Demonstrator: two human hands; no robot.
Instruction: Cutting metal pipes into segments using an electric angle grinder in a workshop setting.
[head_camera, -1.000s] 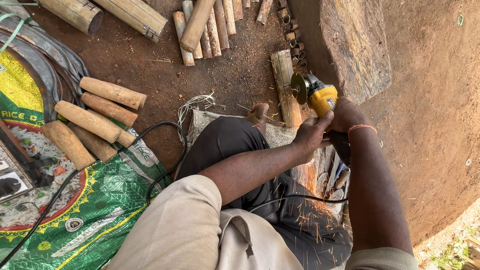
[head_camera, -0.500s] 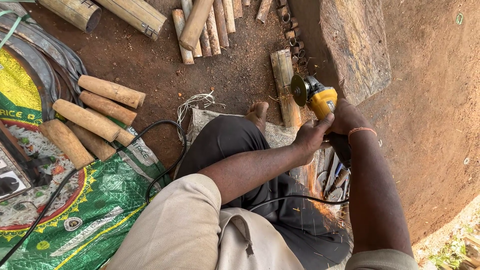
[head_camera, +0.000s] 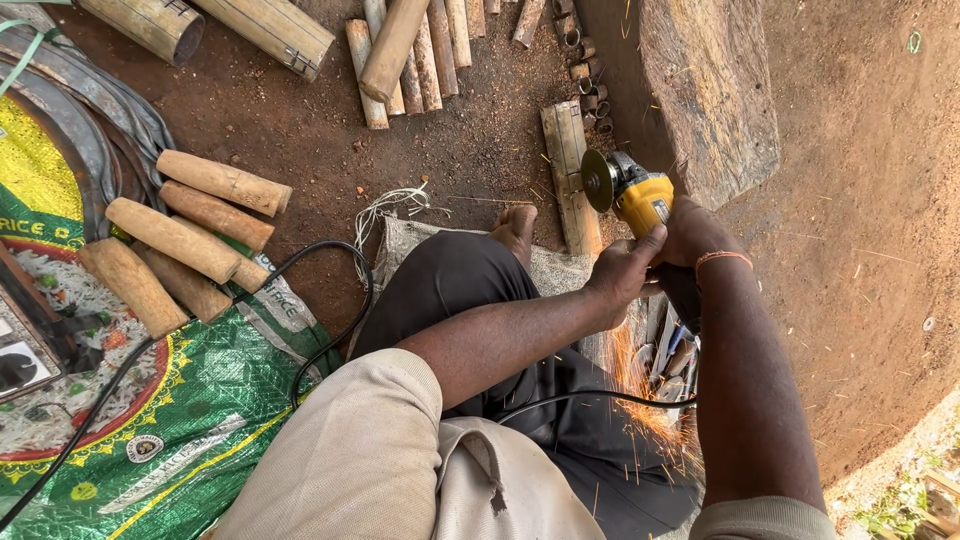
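Both my hands grip a yellow angle grinder (head_camera: 640, 196) with a grey disc (head_camera: 599, 181). My left hand (head_camera: 622, 272) wraps the near side of its body, and my right hand (head_camera: 690, 232), with a thin orange band at the wrist, holds the far side. The disc meets a split bamboo slat (head_camera: 570, 175) lying on the red soil. Orange sparks (head_camera: 650, 400) spray back toward my lap. My bare foot (head_camera: 515, 226) rests beside the slat on a woven sack.
A big wooden block (head_camera: 710, 100) stands right of the grinder. Round wooden pegs (head_camera: 190, 240) lie on a green printed sack (head_camera: 150, 420) at left. Bamboo poles and slats (head_camera: 410, 50) lie at the top. A black cable (head_camera: 330, 300) loops over the ground.
The grinder and both hands have stayed in nearly the same place. More sparks now show near my lap.
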